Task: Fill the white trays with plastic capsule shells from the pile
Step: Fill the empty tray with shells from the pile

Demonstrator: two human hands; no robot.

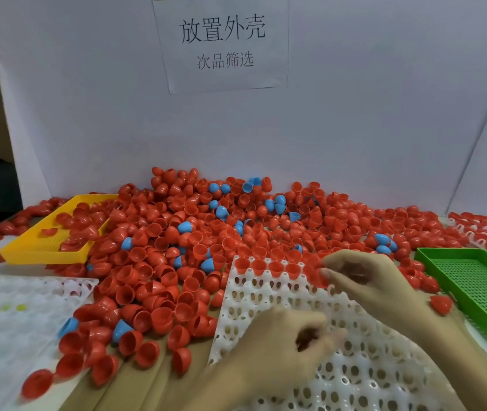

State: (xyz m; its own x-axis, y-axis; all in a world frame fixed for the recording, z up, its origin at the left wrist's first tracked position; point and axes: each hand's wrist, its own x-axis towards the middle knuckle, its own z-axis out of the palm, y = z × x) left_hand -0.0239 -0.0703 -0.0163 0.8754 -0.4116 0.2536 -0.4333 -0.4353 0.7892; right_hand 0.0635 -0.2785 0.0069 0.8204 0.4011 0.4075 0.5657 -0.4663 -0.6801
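A big pile of red capsule shells [191,221], with a few blue ones mixed in, covers the table's middle. In front of it lies a white tray [266,301] full of holes. Several red shells [266,266] sit in its far row. My right hand [372,283] hovers over the tray's far right corner and pinches red shells [320,277] at its fingertips. Over the tray's middle, my left hand [289,342] is curled, with red shells [306,339] showing inside its palm.
A second white tray [14,321] lies at the left. A yellow mesh tray [43,250] holding a few red shells stands at the back left, a green mesh tray [473,280] at the right. Another white tray [485,229] filled with red shells is at the far right. White partition behind.
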